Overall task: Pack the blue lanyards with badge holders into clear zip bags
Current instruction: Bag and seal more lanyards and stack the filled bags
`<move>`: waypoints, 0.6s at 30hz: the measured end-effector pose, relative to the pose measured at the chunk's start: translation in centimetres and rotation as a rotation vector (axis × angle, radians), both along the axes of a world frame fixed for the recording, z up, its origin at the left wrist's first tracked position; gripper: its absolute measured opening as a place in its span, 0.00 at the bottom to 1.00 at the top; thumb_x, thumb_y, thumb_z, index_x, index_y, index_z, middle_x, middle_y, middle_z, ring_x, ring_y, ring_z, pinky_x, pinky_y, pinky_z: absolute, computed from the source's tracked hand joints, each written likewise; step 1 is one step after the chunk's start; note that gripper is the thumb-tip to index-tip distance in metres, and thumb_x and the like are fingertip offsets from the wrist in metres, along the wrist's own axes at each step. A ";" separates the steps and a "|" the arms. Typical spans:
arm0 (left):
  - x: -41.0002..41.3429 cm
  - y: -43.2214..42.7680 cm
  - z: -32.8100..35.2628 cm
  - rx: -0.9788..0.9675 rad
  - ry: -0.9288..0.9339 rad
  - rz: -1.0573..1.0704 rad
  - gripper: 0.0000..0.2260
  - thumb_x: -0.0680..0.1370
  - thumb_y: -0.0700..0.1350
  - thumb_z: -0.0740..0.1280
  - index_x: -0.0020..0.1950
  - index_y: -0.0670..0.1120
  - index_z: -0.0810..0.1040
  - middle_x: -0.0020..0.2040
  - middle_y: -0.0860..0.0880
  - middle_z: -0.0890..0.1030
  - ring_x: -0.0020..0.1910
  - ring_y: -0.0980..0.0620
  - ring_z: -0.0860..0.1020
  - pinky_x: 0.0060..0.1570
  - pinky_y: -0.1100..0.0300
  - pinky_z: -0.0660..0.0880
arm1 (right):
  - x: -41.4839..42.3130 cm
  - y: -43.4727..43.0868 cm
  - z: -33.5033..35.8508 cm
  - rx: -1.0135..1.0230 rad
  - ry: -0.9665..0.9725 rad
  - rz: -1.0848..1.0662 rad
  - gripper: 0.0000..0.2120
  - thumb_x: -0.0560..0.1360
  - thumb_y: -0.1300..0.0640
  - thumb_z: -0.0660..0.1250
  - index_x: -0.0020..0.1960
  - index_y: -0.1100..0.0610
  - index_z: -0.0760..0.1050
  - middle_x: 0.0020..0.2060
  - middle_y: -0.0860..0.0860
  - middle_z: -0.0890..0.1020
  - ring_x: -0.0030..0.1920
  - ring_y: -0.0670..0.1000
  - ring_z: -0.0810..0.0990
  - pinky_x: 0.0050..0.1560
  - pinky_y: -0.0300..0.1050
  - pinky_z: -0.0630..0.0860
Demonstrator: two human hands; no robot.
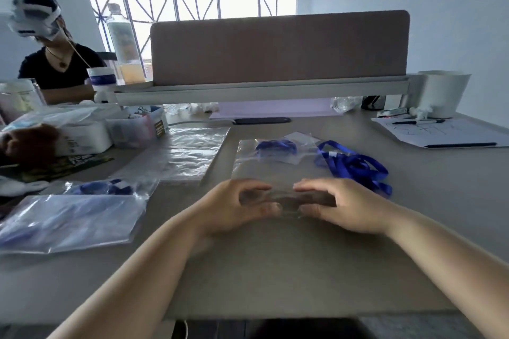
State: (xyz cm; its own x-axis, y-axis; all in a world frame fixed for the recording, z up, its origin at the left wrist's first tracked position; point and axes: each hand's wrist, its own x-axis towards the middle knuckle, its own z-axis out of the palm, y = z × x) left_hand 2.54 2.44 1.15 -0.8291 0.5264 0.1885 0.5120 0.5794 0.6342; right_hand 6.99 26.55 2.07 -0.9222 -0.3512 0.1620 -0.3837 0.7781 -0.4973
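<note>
A clear zip bag lies flat on the desk in front of me, with a blue lanyard and badge holder inside at its far end. My left hand and my right hand pinch the bag's near edge between thumb and fingers, side by side. A loose blue lanyard lies in a heap just right of the bag. Left of me lie filled zip bags holding blue lanyards, one lanyard showing at their far edge.
A stack of clear bags lies left of centre. Boxes and clutter fill the far left, where another person sits. A brown divider closes the back. Papers with pens and a white cup sit at right.
</note>
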 end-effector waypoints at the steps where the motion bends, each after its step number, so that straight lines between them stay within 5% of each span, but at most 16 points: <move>1: 0.3 -0.3 -0.1 -0.016 0.001 -0.006 0.31 0.61 0.68 0.72 0.61 0.58 0.76 0.59 0.61 0.78 0.57 0.66 0.75 0.60 0.67 0.70 | 0.2 0.1 -0.4 0.008 0.078 -0.012 0.21 0.72 0.43 0.67 0.64 0.45 0.74 0.60 0.36 0.74 0.62 0.34 0.71 0.62 0.29 0.64; 4: 0.8 -1.1 -0.4 -0.024 0.076 -0.005 0.27 0.65 0.56 0.78 0.61 0.57 0.73 0.62 0.58 0.75 0.60 0.63 0.72 0.59 0.70 0.67 | 0.5 0.2 -1.1 -0.049 0.255 -0.071 0.09 0.75 0.54 0.68 0.54 0.51 0.81 0.49 0.42 0.82 0.51 0.38 0.78 0.56 0.36 0.73; 12: 0.9 -0.9 -0.4 0.239 0.248 0.191 0.07 0.72 0.44 0.72 0.40 0.55 0.78 0.39 0.57 0.80 0.44 0.58 0.77 0.48 0.65 0.71 | 0.3 0.9 -1.0 -0.181 0.279 -0.168 0.05 0.76 0.50 0.66 0.50 0.46 0.78 0.44 0.37 0.81 0.46 0.35 0.78 0.48 0.34 0.70; 16: 0.9 -0.4 -0.5 0.304 0.222 0.174 0.07 0.73 0.44 0.72 0.41 0.55 0.78 0.39 0.56 0.81 0.41 0.58 0.77 0.45 0.67 0.71 | 0.6 -0.8 -0.4 0.125 0.373 -0.136 0.36 0.64 0.26 0.60 0.64 0.46 0.72 0.58 0.40 0.78 0.59 0.41 0.75 0.64 0.44 0.68; 18: 0.9 -0.2 -0.5 0.287 0.217 0.146 0.07 0.73 0.43 0.72 0.41 0.56 0.78 0.38 0.57 0.80 0.39 0.62 0.77 0.44 0.68 0.71 | 0.2 -1.9 -0.4 0.214 0.456 -0.137 0.36 0.64 0.27 0.62 0.65 0.47 0.71 0.59 0.41 0.79 0.61 0.44 0.75 0.67 0.47 0.63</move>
